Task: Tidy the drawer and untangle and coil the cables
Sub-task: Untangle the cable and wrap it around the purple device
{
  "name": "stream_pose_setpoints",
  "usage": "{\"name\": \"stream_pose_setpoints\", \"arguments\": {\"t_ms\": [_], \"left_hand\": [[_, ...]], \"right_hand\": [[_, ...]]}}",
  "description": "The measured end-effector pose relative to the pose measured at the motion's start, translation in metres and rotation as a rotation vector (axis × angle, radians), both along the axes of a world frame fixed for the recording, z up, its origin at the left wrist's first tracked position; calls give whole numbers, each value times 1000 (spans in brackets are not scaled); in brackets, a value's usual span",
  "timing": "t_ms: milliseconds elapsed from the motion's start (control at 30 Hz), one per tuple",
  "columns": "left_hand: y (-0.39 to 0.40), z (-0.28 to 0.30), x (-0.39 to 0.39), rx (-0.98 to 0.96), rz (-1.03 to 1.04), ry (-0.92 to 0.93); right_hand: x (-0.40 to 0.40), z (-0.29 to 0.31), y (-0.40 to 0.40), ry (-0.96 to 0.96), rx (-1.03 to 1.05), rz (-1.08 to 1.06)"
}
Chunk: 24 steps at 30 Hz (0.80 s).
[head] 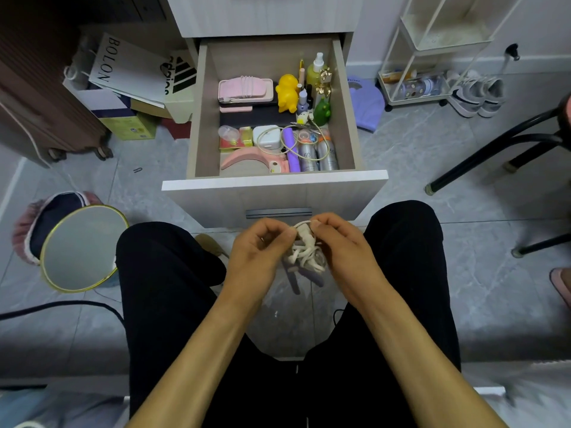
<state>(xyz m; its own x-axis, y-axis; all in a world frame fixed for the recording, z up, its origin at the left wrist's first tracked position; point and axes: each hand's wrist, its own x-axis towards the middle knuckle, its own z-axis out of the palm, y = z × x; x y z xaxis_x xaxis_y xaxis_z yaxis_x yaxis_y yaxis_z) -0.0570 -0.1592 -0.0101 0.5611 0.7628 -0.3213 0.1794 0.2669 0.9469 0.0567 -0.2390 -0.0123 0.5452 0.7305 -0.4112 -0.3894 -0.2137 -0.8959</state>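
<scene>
Currently both hands, left hand (262,242) and right hand (336,242), pinch a tangled white cable (304,248) between curled fingertips, held between the knees below the open drawer (275,180) front edge. Step: untangling. Next likely calls for freeing one loop, then coiling.

The drawer (275,183) is pale matt wood-grain laminate with a dark metal handle (278,212). The white cable (304,245) looks like smooth rubbery plastic. The yellow duck (287,92) is glossy plastic; two spray cans (318,154) are brushed metal. The floor (432,242) is polished grey marble-look tile. The trousers (167,288) are matt black cloth, the round mirror (82,247) gold-rimmed glass
</scene>
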Motion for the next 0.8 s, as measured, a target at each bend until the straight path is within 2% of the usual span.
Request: {"name": "stream_pose_setpoints", "arguments": {"t_ms": [67,167,233,433,500,633,800], "left_hand": [[-2,0,1,178,-65,52],[-3,-1,0,372,-129,137],[-1,-3,-3,389,-140,163],[-1,3,-4,467,-54,182],[2,6,-2,483,-65,221],[16,6,-2,529,-153,327],[18,2,0,562,-226,379]], "right_hand": [[-1,-2,3,276,-51,-62],[2,-5,0,377,-81,-2],[1,-7,-2,301,-84,-16],[-8,-14,6,-168,-132,-204],[-11,-11,8,-258,-113,-243],[-14,-10,4,-334,-73,-194],[-9,-14,-2,-322,-98,-169]]}}
